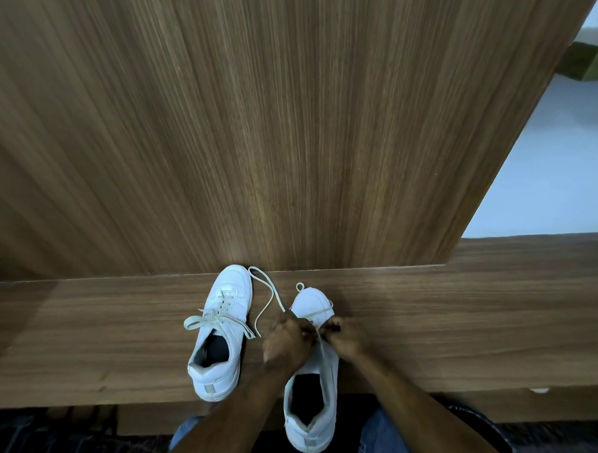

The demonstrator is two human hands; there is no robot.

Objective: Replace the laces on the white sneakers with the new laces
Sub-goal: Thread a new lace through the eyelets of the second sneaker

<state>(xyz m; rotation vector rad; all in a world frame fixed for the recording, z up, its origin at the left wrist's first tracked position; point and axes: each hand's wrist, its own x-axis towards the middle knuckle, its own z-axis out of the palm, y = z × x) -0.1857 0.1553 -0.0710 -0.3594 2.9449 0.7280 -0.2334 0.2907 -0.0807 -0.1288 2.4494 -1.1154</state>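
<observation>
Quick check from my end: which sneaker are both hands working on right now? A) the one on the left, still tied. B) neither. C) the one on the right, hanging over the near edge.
C: the left hand and right hand pinch the lace over the right sneaker; the left sneaker sits untouched.

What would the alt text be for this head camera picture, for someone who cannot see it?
Seen from above, a person's left hand and right hand work a lace at the right sneaker on a wooden ledge. The left sneaker beside it is laced and tied.
</observation>
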